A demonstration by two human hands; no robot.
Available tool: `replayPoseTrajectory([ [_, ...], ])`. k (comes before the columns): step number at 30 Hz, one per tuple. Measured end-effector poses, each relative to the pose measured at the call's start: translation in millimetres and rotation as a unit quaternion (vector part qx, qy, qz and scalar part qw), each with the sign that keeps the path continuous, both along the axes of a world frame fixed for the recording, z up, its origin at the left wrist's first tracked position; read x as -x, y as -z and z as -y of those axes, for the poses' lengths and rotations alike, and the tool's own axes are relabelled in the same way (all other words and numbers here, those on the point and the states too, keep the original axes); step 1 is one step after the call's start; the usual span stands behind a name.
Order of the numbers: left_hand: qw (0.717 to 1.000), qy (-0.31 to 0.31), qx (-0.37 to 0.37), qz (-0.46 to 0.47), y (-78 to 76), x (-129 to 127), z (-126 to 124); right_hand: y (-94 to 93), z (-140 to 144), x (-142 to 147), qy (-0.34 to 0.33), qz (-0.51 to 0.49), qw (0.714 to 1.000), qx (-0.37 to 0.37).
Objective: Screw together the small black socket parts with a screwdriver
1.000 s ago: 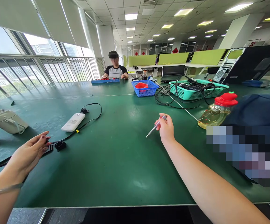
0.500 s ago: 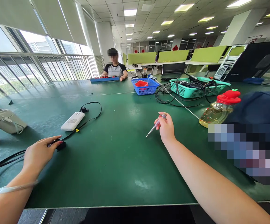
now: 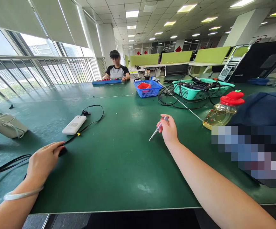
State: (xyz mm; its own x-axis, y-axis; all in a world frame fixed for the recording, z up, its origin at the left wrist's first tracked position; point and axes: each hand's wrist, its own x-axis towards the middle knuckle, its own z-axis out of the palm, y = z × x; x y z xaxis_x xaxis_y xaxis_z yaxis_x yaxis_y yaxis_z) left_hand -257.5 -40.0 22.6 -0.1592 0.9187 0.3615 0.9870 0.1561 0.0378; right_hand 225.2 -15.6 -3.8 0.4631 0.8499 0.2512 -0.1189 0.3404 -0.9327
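Note:
At the left, my left hand [image 3: 44, 160] is low over the table, its fingers closed on a black cable [image 3: 68, 140]. A black plug-like end [image 3: 62, 152] pokes out beside the fingertips; the rest of what lies under the palm is hidden. The cable runs past a white power bank [image 3: 74, 125] and carries a small yellow tag [image 3: 79, 134]. My right hand [image 3: 169, 130] is right of the middle, gripping a slim screwdriver [image 3: 155, 133] with a clear handle. Its metal tip points down and to the left, toward the green tabletop [image 3: 119, 171].
A blue basket [image 3: 149, 92] and a teal basket [image 3: 188, 93] full of cables stand farther back. On the right are a red-lidded bottle [image 3: 220, 114] and a dark blue cloth item [image 3: 266, 109]. A beige case [image 3: 5, 124] sits far left. Another person [image 3: 117, 71] sits opposite.
My left hand has shifted slightly right and now covers more of the black plug end. My right hand and the screwdriver stay almost where they were.

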Motion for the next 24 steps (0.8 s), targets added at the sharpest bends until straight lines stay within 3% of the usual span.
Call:
replayPoseTrajectory([
  [4, 0.996, -0.058, 0.005, 0.062, -5.6, 1, 0, -0.3, 1, 0, 0.0, 0.004, 1.0, 0.008],
  [13, 0.988, -0.061, -0.024, 0.142, -7.1, 2, 2, -2.0, 2, 2, -0.007, 0.007, 1.0, 0.017],
  [20, 0.975, -0.014, -0.005, 0.223, 0.6, 11, -4, -2.1, 3, 1, -0.006, 0.012, 1.0, 0.026],
  [24, 0.982, 0.025, 0.008, 0.186, 5.9, 18, -7, -0.7, 2, 1, -0.008, 0.014, 1.0, 0.024],
])
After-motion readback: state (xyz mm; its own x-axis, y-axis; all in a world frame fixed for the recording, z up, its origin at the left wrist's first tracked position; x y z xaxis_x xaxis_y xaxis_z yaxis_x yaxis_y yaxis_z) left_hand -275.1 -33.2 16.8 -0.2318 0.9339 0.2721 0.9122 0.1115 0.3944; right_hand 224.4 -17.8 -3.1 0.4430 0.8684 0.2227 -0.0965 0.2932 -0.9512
